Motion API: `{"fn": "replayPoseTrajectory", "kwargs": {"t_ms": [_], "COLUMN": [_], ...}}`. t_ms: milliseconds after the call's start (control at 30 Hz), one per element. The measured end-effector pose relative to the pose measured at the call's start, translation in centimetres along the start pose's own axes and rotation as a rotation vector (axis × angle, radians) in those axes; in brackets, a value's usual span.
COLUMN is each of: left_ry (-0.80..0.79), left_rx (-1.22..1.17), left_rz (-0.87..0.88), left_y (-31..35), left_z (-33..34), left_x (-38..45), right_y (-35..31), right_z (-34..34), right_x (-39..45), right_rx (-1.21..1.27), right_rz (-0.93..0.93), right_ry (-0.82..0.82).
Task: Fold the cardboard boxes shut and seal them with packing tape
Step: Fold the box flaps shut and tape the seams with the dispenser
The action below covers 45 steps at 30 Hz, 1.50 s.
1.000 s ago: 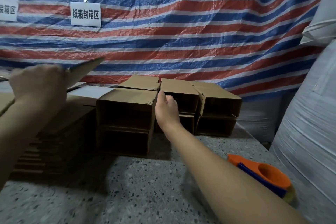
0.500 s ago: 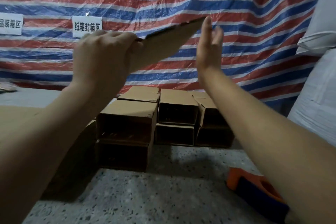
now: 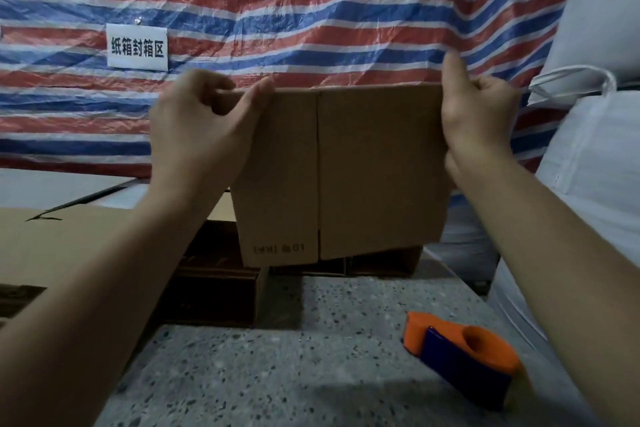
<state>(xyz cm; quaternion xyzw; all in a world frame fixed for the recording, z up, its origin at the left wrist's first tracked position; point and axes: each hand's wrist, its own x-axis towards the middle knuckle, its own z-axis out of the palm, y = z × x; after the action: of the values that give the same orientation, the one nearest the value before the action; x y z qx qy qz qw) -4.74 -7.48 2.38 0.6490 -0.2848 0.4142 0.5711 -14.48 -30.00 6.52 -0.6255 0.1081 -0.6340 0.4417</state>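
Dim, flat light from above, soft shadows pooling on the bench [image 3: 311, 374] under the arms, slight blur, wide-angle bending at edges.

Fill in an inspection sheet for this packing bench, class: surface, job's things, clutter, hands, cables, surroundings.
Surface: speckled stone bench.
Job's things: flat cardboard box held upright above the bench; stacked open boxes behind it; orange and blue tape dispenser lying on the bench at right.
Clutter: flattened cardboard at left.
Hands: left hand and right hand grip the box's top corners.
Cables: nothing seen.
Surroundings: striped tarpaulin with a white sign; white sacks at right.
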Motion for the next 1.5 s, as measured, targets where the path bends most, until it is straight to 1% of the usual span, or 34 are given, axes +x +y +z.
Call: {"fn": "replayPoseTrajectory", "kwargs": {"t_ms": [67,133,233,333,433,567,700,800,933,1033,1200,1333,1433,1500], "left_ry": [-0.049,-0.086,-0.144,-0.211,-0.23,-0.236,-0.185,-0.173,-0.146,-0.142,-0.12,-0.126,-0.203,-0.272], "left_rx": [-0.093,-0.107,-0.128,-0.19,-0.219,-0.199,-0.186,-0.162,-0.214,-0.23,-0.233,-0.273,-0.324,-0.365], "left_rz": [-0.196,-0.294,-0.39,-0.465,-0.567,-0.672,-0.673,-0.703,-0.816,-0.814,-0.767,-0.777,-0.793,-0.784], "left_y": [-0.4,-1.0,-2.1,-3.4,-4.8,-7.0,-8.0,-7.7,-7.0,-6.4,-5.9,-5.8,-6.4,-6.2], "left_z": [0.6,1.0,0.9,0.7,0.8,1.1,1.0,1.1,1.3,1.4,1.9,2.0,1.9,1.9], "left_x": [-1.5,-3.0,-4.6,-6.3,-8.2,-11.4,-12.9,-12.9,-13.6,-14.1,-14.3,-14.2,-13.6,-13.3], "right_y": [0.8,2.1,3.9,5.6,7.5,10.3,11.8,12.1,12.5,12.7,12.2,11.4,10.3,9.4], "right_z": [-1.3,-2.6,-4.0,-4.7,-5.1,-5.3,-5.5,-5.9,-6.7,-6.7,-6.5,-6.5,-6.5,-6.5], "right_x": [-1.7,-3.3,-5.6,-7.9,-10.2,-13.4,-14.1,-13.1,-12.7,-12.6,-12.6,-13.2,-14.2,-15.0], "right_rx": [-0.004,-0.036,-0.054,-0.114,-0.144,-0.11,-0.052,-0.004,0.139,0.175,0.132,0.056,0.057,0.048], "right_rz": [0.123,0.228,0.349,0.399,0.432,0.545,0.558,0.602,0.699,0.74,0.788,0.772,0.754,0.693], "right_ry": [-0.064,-0.146,-0.231,-0.265,-0.269,-0.304,-0.323,-0.371,-0.553,-0.617,-0.552,-0.513,-0.471,-0.459]}}
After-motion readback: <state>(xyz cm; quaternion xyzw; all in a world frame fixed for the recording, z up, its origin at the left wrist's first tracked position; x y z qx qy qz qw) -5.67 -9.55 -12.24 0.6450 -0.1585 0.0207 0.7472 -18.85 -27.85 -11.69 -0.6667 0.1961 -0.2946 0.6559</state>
